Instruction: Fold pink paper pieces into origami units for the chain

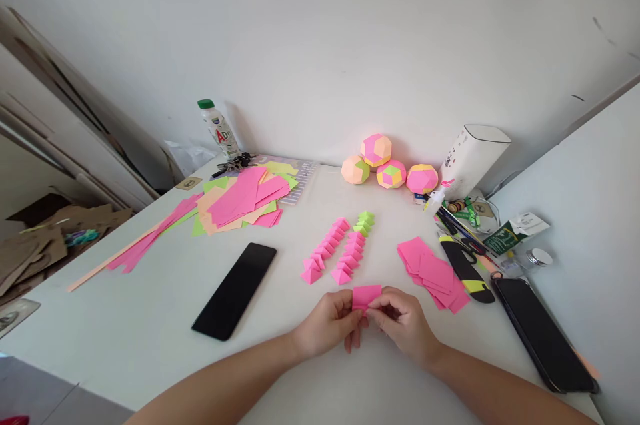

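Observation:
A small piece of pink paper (367,295) is pinched between both hands, low over the front of the table (165,318). My left hand (327,324) grips its left side, thumb in front. From the other side my right hand (403,320) holds it with thumb and fingers near the lower edge. Just beyond the hands lie two rows of folded paper units, one all pink (327,245) and the other pink (351,255) with green units (364,222) at its far end. Right of my right hand, flat pink paper pieces (435,273) are spread in a loose pile.
At left are a black phone (235,292), paper sheets (240,202), paper strips (150,232), keys (235,164) and a bottle (219,128). Faceted paper balls (376,149) sit by the wall. On the right are a utility knife (465,268), a second phone (543,332) and a jar (539,257).

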`<state>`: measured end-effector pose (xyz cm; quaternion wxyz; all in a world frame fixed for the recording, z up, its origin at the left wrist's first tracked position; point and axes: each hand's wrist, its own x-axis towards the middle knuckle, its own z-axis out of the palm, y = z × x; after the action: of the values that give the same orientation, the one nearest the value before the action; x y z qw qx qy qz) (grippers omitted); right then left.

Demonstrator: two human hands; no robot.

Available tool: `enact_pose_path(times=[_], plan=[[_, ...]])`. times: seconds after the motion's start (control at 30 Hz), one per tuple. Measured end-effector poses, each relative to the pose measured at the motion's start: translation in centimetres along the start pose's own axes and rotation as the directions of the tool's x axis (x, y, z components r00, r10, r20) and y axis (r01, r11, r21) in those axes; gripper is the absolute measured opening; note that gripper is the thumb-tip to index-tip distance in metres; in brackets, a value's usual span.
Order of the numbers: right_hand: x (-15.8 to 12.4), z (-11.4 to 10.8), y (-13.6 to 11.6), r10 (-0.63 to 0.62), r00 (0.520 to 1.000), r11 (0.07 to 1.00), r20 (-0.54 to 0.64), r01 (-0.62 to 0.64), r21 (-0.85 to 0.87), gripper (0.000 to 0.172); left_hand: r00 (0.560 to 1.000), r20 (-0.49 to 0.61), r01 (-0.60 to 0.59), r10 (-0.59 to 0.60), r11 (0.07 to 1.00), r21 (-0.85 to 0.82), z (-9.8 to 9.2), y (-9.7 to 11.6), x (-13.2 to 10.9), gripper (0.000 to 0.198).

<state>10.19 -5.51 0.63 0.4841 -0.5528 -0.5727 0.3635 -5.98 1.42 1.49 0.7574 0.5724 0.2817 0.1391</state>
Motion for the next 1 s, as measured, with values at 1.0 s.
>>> enact_pose_path(times=[1.0], plan=[[-0.5, 0.3, 1.0, 0.195, 0.981, 0.952, -0.019, -0.184, 0.246, 0.03, 0.999, -0.032, 0.01, -0.013, 0.995, -0.097, -0.3, -0.7, 0.1, 0.039]])
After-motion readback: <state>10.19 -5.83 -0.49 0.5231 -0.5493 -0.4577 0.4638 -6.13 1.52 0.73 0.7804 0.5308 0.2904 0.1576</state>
